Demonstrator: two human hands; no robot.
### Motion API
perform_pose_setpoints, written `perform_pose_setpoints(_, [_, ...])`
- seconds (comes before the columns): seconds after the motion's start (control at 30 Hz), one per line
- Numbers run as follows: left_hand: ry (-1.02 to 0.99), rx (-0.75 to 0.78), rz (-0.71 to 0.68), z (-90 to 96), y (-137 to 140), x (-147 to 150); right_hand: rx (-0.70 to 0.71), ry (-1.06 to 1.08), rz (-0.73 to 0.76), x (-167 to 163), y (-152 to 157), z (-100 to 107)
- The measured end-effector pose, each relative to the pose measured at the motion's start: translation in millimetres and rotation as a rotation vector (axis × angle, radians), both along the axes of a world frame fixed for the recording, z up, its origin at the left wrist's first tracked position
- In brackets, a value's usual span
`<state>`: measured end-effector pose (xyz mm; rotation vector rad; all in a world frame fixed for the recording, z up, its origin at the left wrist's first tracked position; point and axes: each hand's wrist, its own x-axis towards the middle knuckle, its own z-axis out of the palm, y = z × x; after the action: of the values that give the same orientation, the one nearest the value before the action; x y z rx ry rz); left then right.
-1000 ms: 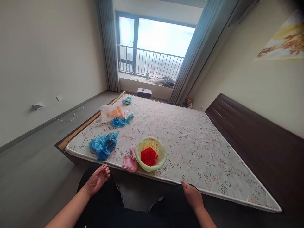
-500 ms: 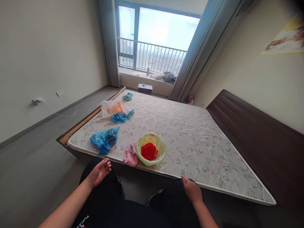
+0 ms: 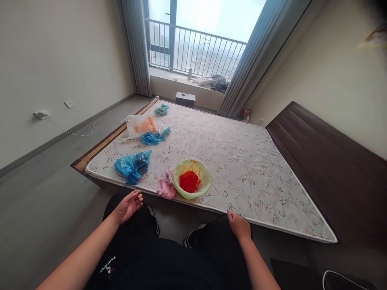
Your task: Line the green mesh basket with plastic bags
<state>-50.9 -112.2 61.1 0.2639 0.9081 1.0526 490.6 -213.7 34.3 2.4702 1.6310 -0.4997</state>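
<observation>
My left hand (image 3: pixel 128 207) rests over my left thigh, palm turned up and fingers loosely bent, with nothing in it. Nearest to it on the mattress (image 3: pixel 242 161) lies a crumpled blue plastic bag (image 3: pixel 133 166). Over my right thigh, close to the mattress edge, is my right hand (image 3: pixel 239 226); its thumb shows, but the fingers are hidden. Between the hands, farther forward, stands a pale green basin (image 3: pixel 207 186) with a bright red heap (image 3: pixel 189 182) inside, its kind unclear. A pink cloth (image 3: pixel 166 188) touches the basin's left side.
Farther back on the mattress lie another blue bag (image 3: pixel 152 137), a white-and-orange plastic bag (image 3: pixel 139 125) and a teal coil (image 3: pixel 162 109). A dark headboard (image 3: pixel 326 149) stands right. A small nightstand (image 3: pixel 185 98) is beyond the bed. White cables run along the floor.
The view has tilted down, so the bed and its things sit higher in the picture. Both hands stay over my thighs, and the things on the mattress have not moved.
</observation>
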Motion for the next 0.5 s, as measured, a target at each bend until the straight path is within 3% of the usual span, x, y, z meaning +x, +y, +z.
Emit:
perform_pose_setpoints(0.17, [-0.001,0.003,-0.031,-5.9,3,-1,-0.009,-0.033,0.048,-4,7,-7])
perform_pose_setpoints(0.27, [0.013,-0.003,-0.042,-10.6,5,0,0.022,0.071,0.032,-8,18,-13])
perform_pose_setpoints(0.5, [0.097,-0.008,-0.118,-13.8,8,17,0.225,0.91,-0.567,-58,72,-18])
